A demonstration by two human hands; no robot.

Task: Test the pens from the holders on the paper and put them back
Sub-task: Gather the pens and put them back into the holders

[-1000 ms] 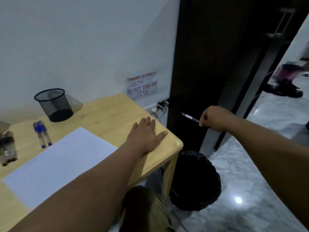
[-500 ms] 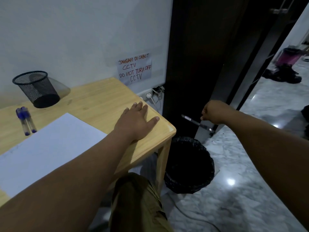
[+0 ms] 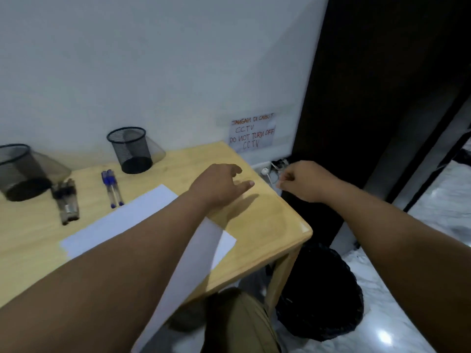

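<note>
Wooden table (image 3: 267, 225) stands against a pale wall, with a dark door frame to its right and a marbled floor below. Two blue-capped pens (image 3: 112, 188) lie side by side on the tabletop, well to the left of the left hand's fingers and just beyond the far edge of the paper (image 3: 122, 225). A darker bundle of pens (image 3: 66, 200) lies further left still, blurred. Two black mesh holders rest on their sides near the wall: one holder (image 3: 131, 150) just behind the blue-capped pens, the other holder (image 3: 17, 171) at the left edge of view, touching or nearly touching the dark bundle; which cannot be told.

The left hand (image 3: 219, 184) hovers low over the bare wood past the paper's far corner, fingers loosely spread and grasping nothing, its shadow on the table beneath. The left forearm crosses above the paper. The right hand (image 3: 303, 180) is off the table's right edge, near the left fingertips, its fingers curled into a loose fist. Whether it pinches anything cannot be told; no pen shows in it.

Beyond the right fingers, a white plug and cables (image 3: 270, 170) sit at the wall. Above them hangs a handwritten notice (image 3: 252, 132) reading "DO NOT TURN OFF CCTV". Below the right hand stands a bin lined with a black bag (image 3: 321, 294).
</note>
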